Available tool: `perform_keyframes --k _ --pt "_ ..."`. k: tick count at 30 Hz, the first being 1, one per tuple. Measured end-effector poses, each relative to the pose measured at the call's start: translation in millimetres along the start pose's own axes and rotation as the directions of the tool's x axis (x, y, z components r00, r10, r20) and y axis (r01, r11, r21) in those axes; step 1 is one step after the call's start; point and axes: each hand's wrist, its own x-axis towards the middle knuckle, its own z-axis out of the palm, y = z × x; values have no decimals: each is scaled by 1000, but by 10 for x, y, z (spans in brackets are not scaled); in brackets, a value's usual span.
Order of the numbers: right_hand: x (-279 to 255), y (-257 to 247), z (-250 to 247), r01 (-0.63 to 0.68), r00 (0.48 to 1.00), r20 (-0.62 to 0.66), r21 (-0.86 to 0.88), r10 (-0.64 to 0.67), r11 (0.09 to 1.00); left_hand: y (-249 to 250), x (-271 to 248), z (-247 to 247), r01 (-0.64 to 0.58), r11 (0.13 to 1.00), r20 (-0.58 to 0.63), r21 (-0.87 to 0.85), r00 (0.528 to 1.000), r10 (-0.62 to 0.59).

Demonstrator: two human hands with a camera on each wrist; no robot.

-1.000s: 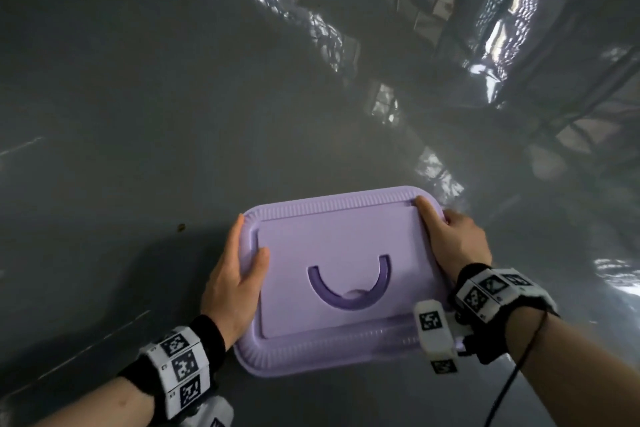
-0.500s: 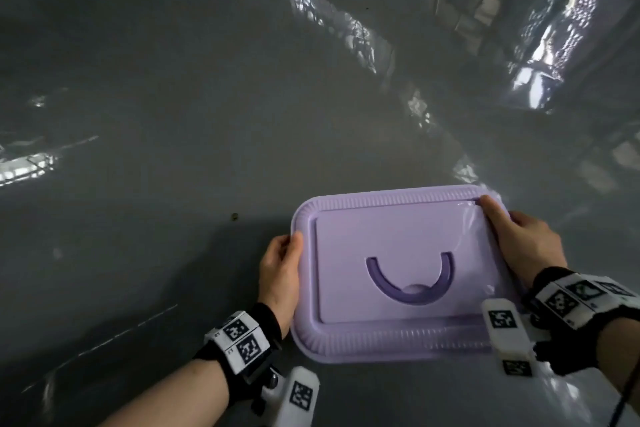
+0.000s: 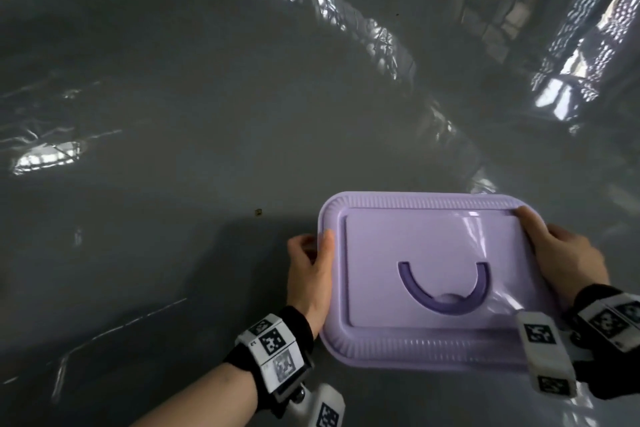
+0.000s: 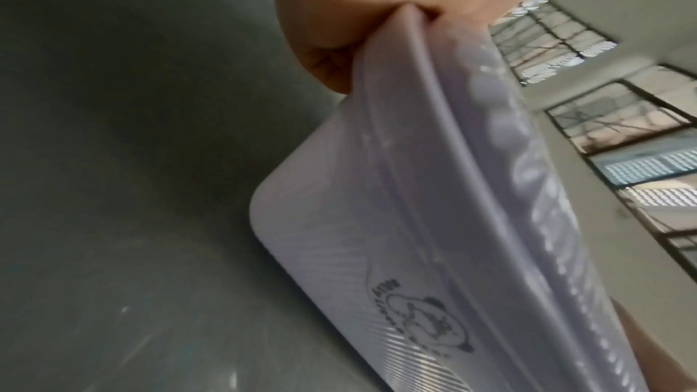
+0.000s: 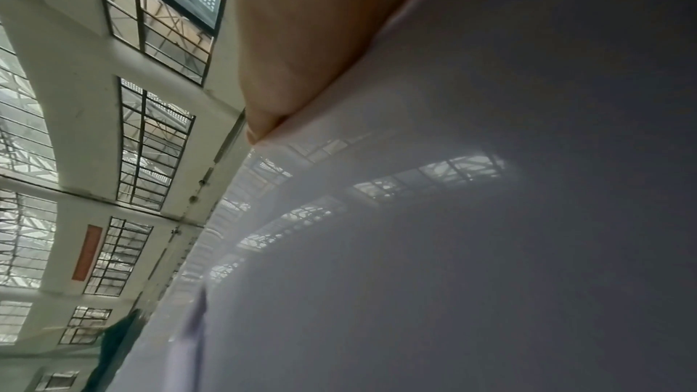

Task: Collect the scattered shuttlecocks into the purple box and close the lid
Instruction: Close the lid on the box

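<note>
**Lidded box held between both hands, long axis running hand to hand**

The grey floor (image 3: pixel 173 184) spreads out glossy beneath everything, throwing back window light, and no shuttlecock shows anywhere on it. Over it sits the purple box (image 3: pixel 426 347), lid (image 3: pixel 415 246) on top and lying flat as far as I can see, its long side stretching straight across from one hand to the other, so each hand has a short end and neither is nearer than the other. The dark curved handle (image 3: pixel 445 302) is recessed in the lid midway between them.

The left hand (image 3: pixel 310 274) grips the left short end, thumb over the ribbed rim and fingers curled under; the left wrist view shows the rim pinched in that hand. The right hand (image 3: pixel 568 253) holds the far right corner, thumb laid along the lid's edge, the remaining fingers hidden behind.

Any last press to seat the lid would, I judge, come evenly from both ends.
</note>
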Motion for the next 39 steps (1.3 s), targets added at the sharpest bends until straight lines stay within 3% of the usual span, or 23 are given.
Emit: perform_keyframes --k 2,5,10,16,20,24,27,30,32,35,39 --pt "8 28 2 -4 1000 1 -1 4 1000 -15 -7 -5 -143 986 -30 89 989 146" --pt "20 44 -10 -2 1000 -10 -8 2 1000 -18 -27 -5 -227 965 -71 133 969 238" --pt "3 60 -2 -2 1000 -12 -9 2 1000 -84 16 -26 -238 968 -60 81 968 243" --pt "-7 35 0 -19 1000 -10 -2 19 1000 -72 26 -48 -307 902 -70 304 937 342" --pt "-10 41 -3 -29 1000 -8 13 29 999 -76 37 -61 -291 894 -42 340 945 324" --pt "-9 38 -2 -21 1000 -16 20 21 1000 -105 1 -57 -306 818 -40 488 928 371" --pt "6 37 1 -25 999 -20 26 26 999 -78 2 -35 -247 840 -30 484 954 298" --pt "8 40 4 -27 999 -16 33 28 999 -9 6 -7 -48 954 -38 297 997 62" --pt "-3 38 -4 -30 999 -15 48 31 998 5 26 5 51 967 -19 249 999 -48" --pt "-18 16 -25 -44 999 0 103 44 994 3 110 38 89 973 11 212 996 -93" --pt "-38 12 -29 -62 998 2 118 63 991 -88 192 49 66 984 -61 163 997 -57"
